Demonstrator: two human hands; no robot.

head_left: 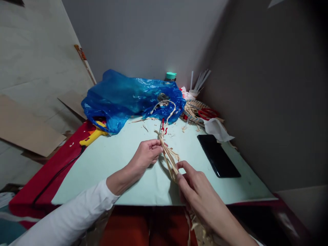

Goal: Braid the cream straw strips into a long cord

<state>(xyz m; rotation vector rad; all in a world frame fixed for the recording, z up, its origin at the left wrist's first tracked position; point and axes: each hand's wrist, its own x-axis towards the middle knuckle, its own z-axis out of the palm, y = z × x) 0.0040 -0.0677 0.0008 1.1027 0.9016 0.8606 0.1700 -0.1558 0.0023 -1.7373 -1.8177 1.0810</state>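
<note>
A bundle of pale raffia-like strands (169,159) runs toward me over the table's near half. My left hand (148,152) pinches the bundle near its upper end. Lower down, my right hand (192,181) holds the same strands between thumb and fingers. Beyond my left hand the strands continue as a twisted cord (170,116) that curves in a loop toward the blue bag. A red tie (163,125) sits around the cord near where the loose strands begin. Loose ends hang below the table edge by my right hand.
A crumpled blue plastic bag (128,99) lies at the back. To its left rests a yellow corded tool (94,135). A black phone (217,155) lies at right, near a woven basket (196,106) with red-handled scissors (208,113). Fibre scraps dot the pale table cover (102,174).
</note>
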